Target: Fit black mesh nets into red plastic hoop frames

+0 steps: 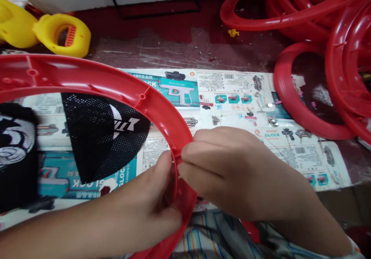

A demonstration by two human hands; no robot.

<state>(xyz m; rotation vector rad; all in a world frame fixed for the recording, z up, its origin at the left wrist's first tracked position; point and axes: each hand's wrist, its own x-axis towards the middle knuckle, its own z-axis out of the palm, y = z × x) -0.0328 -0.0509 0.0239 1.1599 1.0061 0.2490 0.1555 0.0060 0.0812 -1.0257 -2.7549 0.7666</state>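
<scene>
A large red plastic ring [116,87] spans the left and middle of the view, its ribbed hollow side facing up. My left hand [147,201] grips the ring's right part from inside, thumb and fingers around the rim. On the same part, my right hand [220,170] is closed, its fingertips pressed against the channel; anything between those fingers is hidden. Through the ring's opening a black mesh piece with white print [101,135] shows on the printed cardboard sheets [232,85]. Another black piece with a white pattern [17,154] lies at the far left.
More red rings [342,70] are piled at the right and back right. Yellow plastic parts [72,35] sit at the back left. A small yellow bit [233,33] and metal discs [272,121] lie on the table. Behind stands a black wire frame [159,14].
</scene>
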